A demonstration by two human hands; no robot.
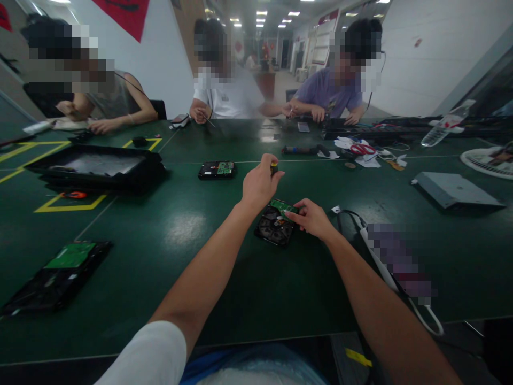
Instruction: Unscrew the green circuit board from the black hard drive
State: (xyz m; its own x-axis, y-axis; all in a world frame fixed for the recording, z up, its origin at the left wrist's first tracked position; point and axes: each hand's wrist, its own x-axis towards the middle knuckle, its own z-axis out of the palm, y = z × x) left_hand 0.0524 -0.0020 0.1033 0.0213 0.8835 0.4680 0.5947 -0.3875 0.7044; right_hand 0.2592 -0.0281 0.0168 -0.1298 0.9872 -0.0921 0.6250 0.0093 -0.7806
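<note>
A black hard drive lies on the green table in front of me, with a green circuit board at its far edge. My left hand is raised just beyond the drive, its fingers closed around a small screwdriver with a yellow and dark handle. At the drive's right far corner, my right hand pinches the edge of the green board between thumb and fingers. The tip of the screwdriver is too small to make out.
Other hard drives lie at the left front and further back. A black tray stands left; a white power strip and grey metal plate are right. Three people sit across the table.
</note>
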